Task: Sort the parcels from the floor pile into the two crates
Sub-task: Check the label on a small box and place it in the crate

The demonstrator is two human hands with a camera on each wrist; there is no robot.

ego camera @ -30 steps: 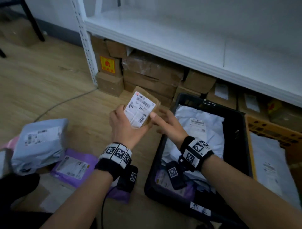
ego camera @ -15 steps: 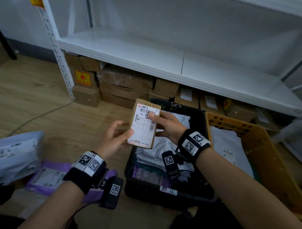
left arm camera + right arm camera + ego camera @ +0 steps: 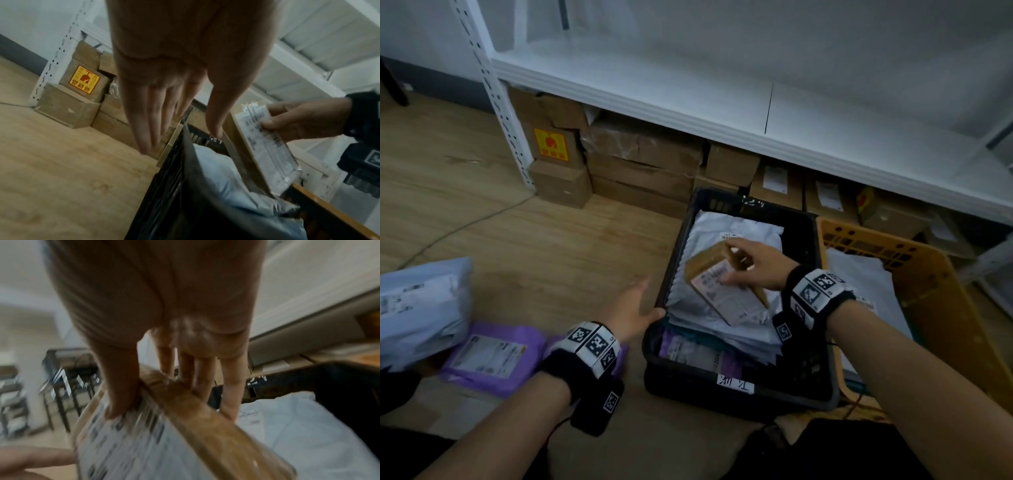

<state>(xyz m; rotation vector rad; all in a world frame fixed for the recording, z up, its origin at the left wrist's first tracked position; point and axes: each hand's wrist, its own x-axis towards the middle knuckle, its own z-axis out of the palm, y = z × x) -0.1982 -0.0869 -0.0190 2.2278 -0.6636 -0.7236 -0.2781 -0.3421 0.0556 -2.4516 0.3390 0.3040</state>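
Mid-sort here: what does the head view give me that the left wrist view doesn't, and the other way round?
Only the head view shows the floor pile: a purple mailer and a grey mailer, plus the taped label on the black crate's near wall and a white mailer inside the yellow crate.

Only the left wrist view shows the left hand from the palm side, fingers straight, holding nothing.

Both show the right hand gripping the labelled cardboard box over the black crate, and the boxes under the shelf.

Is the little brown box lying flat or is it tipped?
Tipped. The right hand holds the brown box slanted over the black crate, one end raised above the white bags.
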